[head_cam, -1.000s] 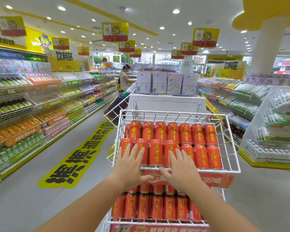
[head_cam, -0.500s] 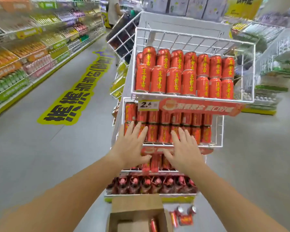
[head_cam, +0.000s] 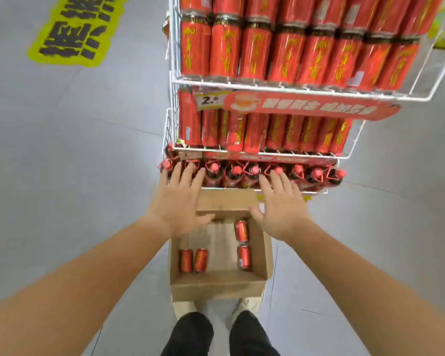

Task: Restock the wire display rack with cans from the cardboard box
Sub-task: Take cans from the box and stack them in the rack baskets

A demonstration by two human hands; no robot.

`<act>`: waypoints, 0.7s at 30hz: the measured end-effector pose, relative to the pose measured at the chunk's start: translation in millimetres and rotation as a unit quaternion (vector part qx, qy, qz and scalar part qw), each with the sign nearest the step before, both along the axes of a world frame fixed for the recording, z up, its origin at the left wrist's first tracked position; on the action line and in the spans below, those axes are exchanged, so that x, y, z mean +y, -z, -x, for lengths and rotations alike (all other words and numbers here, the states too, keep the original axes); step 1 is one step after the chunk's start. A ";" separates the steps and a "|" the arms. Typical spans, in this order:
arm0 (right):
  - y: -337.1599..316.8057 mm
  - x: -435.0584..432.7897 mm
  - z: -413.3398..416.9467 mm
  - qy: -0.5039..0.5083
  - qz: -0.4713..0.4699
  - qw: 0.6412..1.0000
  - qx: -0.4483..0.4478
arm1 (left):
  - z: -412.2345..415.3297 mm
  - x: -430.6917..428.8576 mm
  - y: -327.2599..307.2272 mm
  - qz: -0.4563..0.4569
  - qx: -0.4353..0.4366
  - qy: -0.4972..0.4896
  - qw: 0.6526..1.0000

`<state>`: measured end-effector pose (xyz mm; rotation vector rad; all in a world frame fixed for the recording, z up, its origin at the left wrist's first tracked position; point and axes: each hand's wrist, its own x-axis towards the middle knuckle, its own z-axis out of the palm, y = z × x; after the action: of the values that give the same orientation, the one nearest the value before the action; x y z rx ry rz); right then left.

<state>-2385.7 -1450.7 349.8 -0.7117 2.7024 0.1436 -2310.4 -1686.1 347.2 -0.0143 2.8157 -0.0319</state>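
Rack tiers (head_cam: 267, 86) appearing full; left hand (head_cam: 180, 204) and right hand (head_cam: 280, 206), fingers spread, are hovering over cardboard box (head_cam: 216, 286) holding four cans (head_cam: 241, 230).

Bright, even shop light falls from above. The brown cardboard box (head_cam: 216, 289) casts hardly any shadow on the pale grey floor (head_cam: 62, 163). Motion blur smears the yellow lettering on the upright red cans (head_cam: 288, 55) in the white wire display rack (head_cam: 242, 84) on the far side, and also the yellow floor sticker (head_cam: 72, 29) at far left. Wide-angle distortion splays the rack's wires outward toward the right edge. Dull highlights streak the can sides.
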 end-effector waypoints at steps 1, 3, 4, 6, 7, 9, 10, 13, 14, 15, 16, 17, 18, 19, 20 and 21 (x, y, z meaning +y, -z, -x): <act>24.4 3.1 -5.1 -0.003 -0.006 1.000 -0.018 | -8.9 1.7 25.5 0.001 -0.023 -0.006 1.000; 75.1 9.2 -16.1 -0.011 -0.021 0.999 -0.049 | -26.9 4.9 78.2 -0.007 -0.061 -0.021 0.998; 102.5 12.8 -21.7 -0.012 -0.028 0.997 -0.065 | -35.8 6.8 104.6 -0.015 -0.075 -0.031 0.997; 159.1 19.6 -32.0 -0.011 -0.030 0.995 -0.093 | -52.0 10.7 158.5 -0.022 -0.092 -0.035 0.995; 186.8 22.6 -37.3 -0.013 -0.032 0.994 -0.105 | -59.7 12.9 184.9 -0.025 -0.102 -0.036 0.994; 240.6 27.9 -48.8 -0.019 -0.050 0.990 -0.132 | -74.6 17.3 235.5 -0.032 -0.124 -0.048 0.991; 266.5 30.8 -54.7 -0.018 -0.055 0.988 -0.144 | -81.1 19.8 260.1 -0.038 -0.136 -0.057 0.988; 340.2 34.1 -71.8 -0.009 -0.043 0.981 -0.188 | -95.5 25.8 330.2 -0.076 -0.181 -0.085 0.977; 363.1 33.8 -76.6 -0.010 -0.040 0.979 -0.199 | -99.8 27.6 352.6 -0.093 -0.198 -0.098 0.971; 385.7 32.2 -81.2 -0.008 -0.037 0.977 -0.212 | -103.6 28.6 374.9 -0.110 -0.214 -0.114 0.964; 404.6 30.0 -84.4 -0.006 -0.036 0.973 -0.228 | -105.8 29.4 393.9 -0.128 -0.231 -0.133 0.955; 427.5 26.5 -89.5 -0.005 -0.035 0.968 -0.248 | -108.3 29.9 415.0 -0.150 -0.249 -0.159 0.944; 448.8 22.9 -94.0 -0.007 -0.039 0.963 -0.265 | -109.9 30.6 435.2 -0.171 -0.260 -0.191 0.931; 467.8 18.2 -98.3 -0.007 -0.044 0.959 -0.280 | -111.1 31.4 453.6 -0.190 -0.266 -0.226 0.918; 488.0 13.2 -103.1 -0.003 -0.048 0.955 -0.293 | -113.3 31.9 473.9 -0.200 -0.275 -0.260 0.904; 505.8 7.7 -107.4 0.002 -0.049 0.952 -0.302 | -115.4 32.4 492.1 -0.204 -0.287 -0.291 0.889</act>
<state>-2278.3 -1442.9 -156.0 -0.5983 2.0959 0.0451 -2195.0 -1653.7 -144.9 -0.6370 2.0731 0.5920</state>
